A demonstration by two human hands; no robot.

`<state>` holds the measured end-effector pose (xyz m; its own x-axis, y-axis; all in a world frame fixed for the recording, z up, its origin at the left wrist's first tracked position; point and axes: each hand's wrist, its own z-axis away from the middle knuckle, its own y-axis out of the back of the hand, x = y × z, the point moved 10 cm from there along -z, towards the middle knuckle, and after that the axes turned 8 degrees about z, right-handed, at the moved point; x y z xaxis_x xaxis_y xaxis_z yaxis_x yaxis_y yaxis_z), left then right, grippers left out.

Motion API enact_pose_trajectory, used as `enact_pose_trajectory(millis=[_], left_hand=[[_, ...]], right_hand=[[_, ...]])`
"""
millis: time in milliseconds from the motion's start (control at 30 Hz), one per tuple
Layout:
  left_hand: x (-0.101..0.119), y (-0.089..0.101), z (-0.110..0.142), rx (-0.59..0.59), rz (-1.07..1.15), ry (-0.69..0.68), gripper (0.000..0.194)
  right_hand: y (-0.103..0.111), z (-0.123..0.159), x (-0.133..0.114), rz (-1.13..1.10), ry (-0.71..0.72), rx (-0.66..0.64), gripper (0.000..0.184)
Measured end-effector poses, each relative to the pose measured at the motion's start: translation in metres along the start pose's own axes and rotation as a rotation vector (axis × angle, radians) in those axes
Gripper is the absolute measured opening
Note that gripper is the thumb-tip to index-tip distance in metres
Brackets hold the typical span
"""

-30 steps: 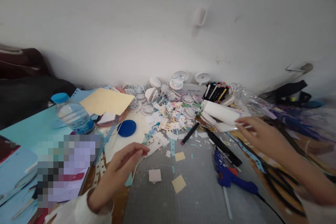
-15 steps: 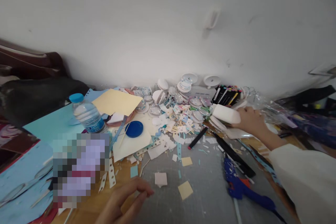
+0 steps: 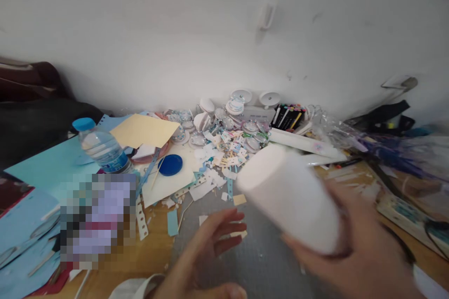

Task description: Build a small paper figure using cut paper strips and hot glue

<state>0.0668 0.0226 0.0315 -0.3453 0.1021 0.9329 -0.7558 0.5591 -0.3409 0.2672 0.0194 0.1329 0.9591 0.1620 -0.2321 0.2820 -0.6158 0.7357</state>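
Note:
A white bottle-like container with rounded sides (image 3: 291,196) is gripped in my right hand (image 3: 361,247). It is blurred and tilted, its paler end pointing up and left toward the wall. My left hand (image 3: 210,247) hovers over the grey mat (image 3: 259,247), fingers spread and thumb apart, holding nothing. A gap separates it from the container. Under and behind the left hand lie small paper squares, partly covered, with a pale yellow square (image 3: 240,199) just beyond its fingertips. The container and right hand hide much of the mat's right side.
At left stand a water bottle (image 3: 101,147), a blue lid (image 3: 170,165) and coloured paper sheets (image 3: 143,130). Paper scraps (image 3: 228,149) and round white ornaments (image 3: 201,121) crowd the back, with a marker box (image 3: 289,117) beside them. A power strip (image 3: 410,219) lies at right.
My right hand has brought the white container from the back right toward me, over the mat. My left hand has risen and its fingers have spread. The view has shifted slightly right.

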Motion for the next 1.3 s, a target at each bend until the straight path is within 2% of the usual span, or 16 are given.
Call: enact_pose_trajectory(millis=[33, 100, 200, 267, 367, 433, 567, 700, 767, 833, 900, 1000, 1067, 1133, 1200, 1300], left_hand=[[-0.004, -0.005, -0.001, 0.004, 0.057, -0.005, 0.077], [-0.016, 0.003, 0.002, 0.16, 0.117, 0.004, 0.076], [-0.033, 0.035, 0.02, 0.468, 0.165, 0.041, 0.057], [-0.041, 0.048, 0.034, 0.552, 0.215, 0.054, 0.054], [-0.045, 0.055, 0.047, 0.561, 0.296, 0.035, 0.053], [-0.047, 0.053, 0.051, 0.529, 0.342, 0.036, 0.053], [-0.039, 0.045, 0.05, 0.474, 0.271, 0.028, 0.059], [-0.022, 0.039, 0.046, 0.474, 0.115, -0.083, 0.075], [-0.029, 0.035, 0.047, 0.453, 0.13, -0.036, 0.076], [-0.04, 0.038, 0.053, 0.486, 0.114, 0.038, 0.066], [-0.044, 0.04, 0.058, 0.499, 0.102, 0.079, 0.059], [-0.047, 0.03, 0.056, 0.374, 0.163, 0.143, 0.062], [-0.044, 0.025, 0.053, 0.334, 0.18, 0.151, 0.068], [-0.033, 0.029, 0.052, 0.368, 0.105, 0.076, 0.068], [-0.017, 0.039, 0.055, 0.476, -0.074, -0.028, 0.06], [0.001, 0.058, 0.068, 0.691, -0.372, -0.061, 0.045]], right_hand=[[-0.016, 0.016, -0.03, -0.071, 0.137, -0.086, 0.077], [-0.039, 0.041, -0.063, -0.235, 0.207, -0.173, 0.068], [-0.066, 0.065, -0.078, -0.55, 0.093, -0.288, 0.052], [-0.076, 0.077, -0.077, -0.712, -0.029, -0.319, 0.045], [-0.085, 0.094, -0.076, -0.851, -0.183, -0.331, 0.04], [-0.096, 0.107, -0.079, -0.966, -0.258, -0.418, 0.047], [-0.111, 0.123, -0.089, -1.011, -0.268, -0.567, 0.06], [-0.095, 0.111, -0.08, -0.696, -0.157, -0.352, 0.05], [-0.086, 0.104, -0.084, -0.619, -0.079, -0.265, 0.051], [-0.081, 0.099, -0.088, -0.642, -0.034, -0.255, 0.052], [-0.084, 0.096, -0.088, -0.719, -0.061, -0.311, 0.053], [-0.098, 0.101, -0.088, -0.86, -0.162, -0.486, 0.047], [-0.106, 0.109, -0.091, -0.942, -0.231, -0.575, 0.054], [-0.112, 0.116, -0.093, -0.98, -0.295, -0.607, 0.075], [-0.115, 0.123, -0.092, -1.014, -0.368, -0.618, 0.088], [-0.119, 0.132, -0.09, -1.252, -0.534, -0.643, 0.079]])
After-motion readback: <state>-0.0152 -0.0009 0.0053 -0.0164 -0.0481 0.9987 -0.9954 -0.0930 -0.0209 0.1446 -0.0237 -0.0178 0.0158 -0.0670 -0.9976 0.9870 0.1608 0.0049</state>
